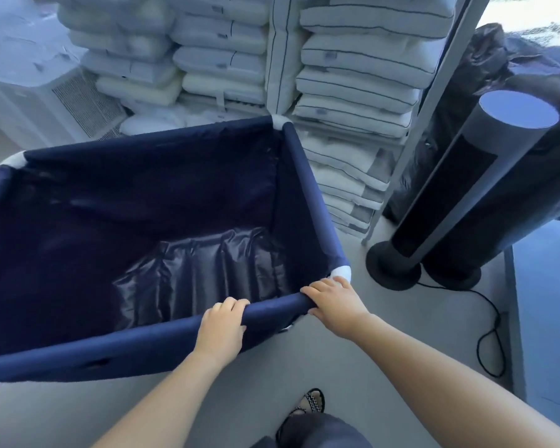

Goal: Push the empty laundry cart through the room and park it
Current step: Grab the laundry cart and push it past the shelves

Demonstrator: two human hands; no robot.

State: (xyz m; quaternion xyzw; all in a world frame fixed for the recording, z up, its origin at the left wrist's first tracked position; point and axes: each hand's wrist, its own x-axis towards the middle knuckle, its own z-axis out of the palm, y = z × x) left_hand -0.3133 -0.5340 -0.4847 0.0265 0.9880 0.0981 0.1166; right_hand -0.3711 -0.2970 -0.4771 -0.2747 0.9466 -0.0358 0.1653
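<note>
The laundry cart point(136, 347) is a navy fabric bin on a tube frame with white corner joints, and it fills the left and middle of the head view. Nothing lies inside it; only its shiny dark lining shows. My left hand point(222, 326) is wrapped around the near top rail, right of the rail's middle. My right hand point(332, 300) grips the same rail at its right end, beside the white corner joint point(341, 273). The cart's far right corner reaches close to the stacked pillows.
Stacks of white pillows point(353, 76) fill shelves just beyond the cart. A white air-conditioner unit point(46, 105) stands at the back left. Two dark tower fans point(466, 195) with a trailing cable point(492, 337) stand to the right, black bags point(498, 66) behind them. My sandalled foot point(307, 404) is on grey floor.
</note>
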